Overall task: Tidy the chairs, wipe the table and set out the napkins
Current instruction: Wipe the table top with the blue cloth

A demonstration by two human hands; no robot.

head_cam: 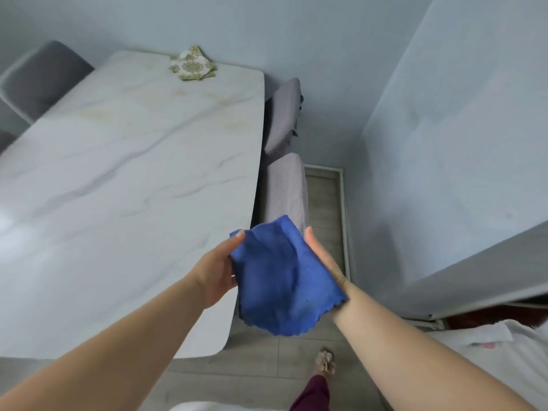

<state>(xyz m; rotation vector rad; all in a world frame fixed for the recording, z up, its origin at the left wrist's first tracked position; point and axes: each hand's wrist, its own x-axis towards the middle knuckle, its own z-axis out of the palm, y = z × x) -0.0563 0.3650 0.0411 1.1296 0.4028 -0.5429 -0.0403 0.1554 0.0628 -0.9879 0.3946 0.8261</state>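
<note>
Left hand (218, 271) pinches one edge of the crumpled blue cloth (284, 280), right hand (321, 259) flat under it, just off the white marble-look table (118, 173); a broad wipe could push the patterned paper napkins (192, 65) off its far edge.

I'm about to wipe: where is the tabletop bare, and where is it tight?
The table is bare from its near edge to the napkins at the far end. Tight: the floor strip between the two right-side chairs and the wall. The cloth is held beyond the near right corner.
</note>
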